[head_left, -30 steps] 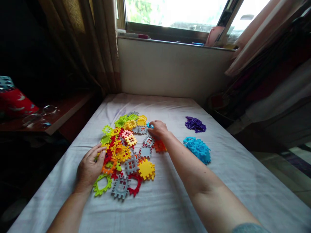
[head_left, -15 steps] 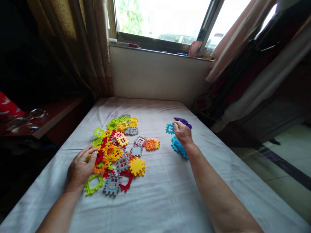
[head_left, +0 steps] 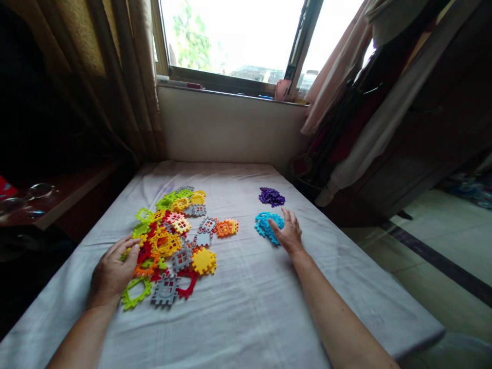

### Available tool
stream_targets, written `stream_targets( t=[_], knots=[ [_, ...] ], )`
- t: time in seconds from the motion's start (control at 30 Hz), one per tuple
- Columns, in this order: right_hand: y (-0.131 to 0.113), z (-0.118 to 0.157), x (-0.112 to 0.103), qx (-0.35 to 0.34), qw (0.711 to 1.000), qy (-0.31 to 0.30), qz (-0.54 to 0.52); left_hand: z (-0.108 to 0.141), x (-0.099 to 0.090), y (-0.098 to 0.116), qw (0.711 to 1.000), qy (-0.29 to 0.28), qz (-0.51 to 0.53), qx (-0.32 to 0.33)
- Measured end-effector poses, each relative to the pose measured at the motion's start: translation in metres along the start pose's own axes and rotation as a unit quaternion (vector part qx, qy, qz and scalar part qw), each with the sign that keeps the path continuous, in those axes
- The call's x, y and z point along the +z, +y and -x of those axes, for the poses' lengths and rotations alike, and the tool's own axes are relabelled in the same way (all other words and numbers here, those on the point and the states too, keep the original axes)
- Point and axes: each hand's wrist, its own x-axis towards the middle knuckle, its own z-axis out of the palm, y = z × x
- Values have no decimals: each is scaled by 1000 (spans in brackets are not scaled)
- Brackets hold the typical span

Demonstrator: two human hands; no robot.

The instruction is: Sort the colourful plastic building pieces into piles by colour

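My right hand [head_left: 289,232] is at the right edge of a pile of blue plastic interlocking tiles [head_left: 266,227], its fingers apart and nothing held in them. Just beyond lies a purple pile of tiles [head_left: 271,197]. My left hand [head_left: 115,267] rests at the left side of a large mixed heap of tiles, fingers stretched out over its edge. In that heap I see a yellow tile [head_left: 204,261], a grey window tile [head_left: 165,290], a lime green frame [head_left: 137,293] and a red frame [head_left: 187,285]. An orange tile [head_left: 224,228] lies at the heap's right side.
A pale sheet [head_left: 246,307] covers the flat surface under the tiles. To the left stands a dark wooden table [head_left: 73,195] with glasses [head_left: 41,190] on it. A window ledge [head_left: 230,94] runs along the back, and clothes [head_left: 357,138] hang at the right.
My right hand has let go of the blue tile it held and drawn back beside the blue pile. My left hand keeps its place by the heap. The whole view has shifted slightly.
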Motion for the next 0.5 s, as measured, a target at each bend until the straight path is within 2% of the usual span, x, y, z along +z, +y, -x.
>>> stream_targets(
  t=[0.1,0.2,0.33,0.5],
  knots=[
    [3,12,15,-60,998,-22,1,0,0,0,1000,-7,-3,0],
    [-9,8,28,-89,995,-33,-11,0,0,-1,1000,-10,-2,6],
    [-38,-14,48,-80,996,-32,-33,1,1,-3,1000,-5,-6,22],
    [-75,-48,83,-81,995,-37,-42,6,1,-7,999,-16,-14,24]
  ],
)
